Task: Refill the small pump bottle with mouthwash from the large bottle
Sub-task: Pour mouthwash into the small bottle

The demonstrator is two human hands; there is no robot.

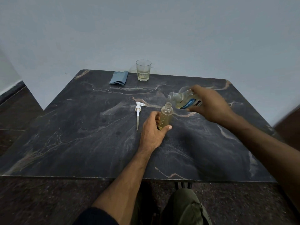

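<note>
The small clear bottle [166, 115] stands upright on the dark marble table [81, 143], uncapped and mostly full of pale yellow liquid. My left hand [152, 129] grips its lower half. My right hand [209, 104] holds the large mouthwash bottle [183, 99], tipped on its side with its open mouth pointing left, just above and right of the small bottle's neck. No stream is visible between them. The white pump head [139, 111] with its long tube lies on the table left of the small bottle.
A glass tumbler [143, 70] with some pale liquid stands at the table's far edge. A folded blue cloth [119, 77] lies to its left. A grey wall rises behind the table. My knees show below the near edge.
</note>
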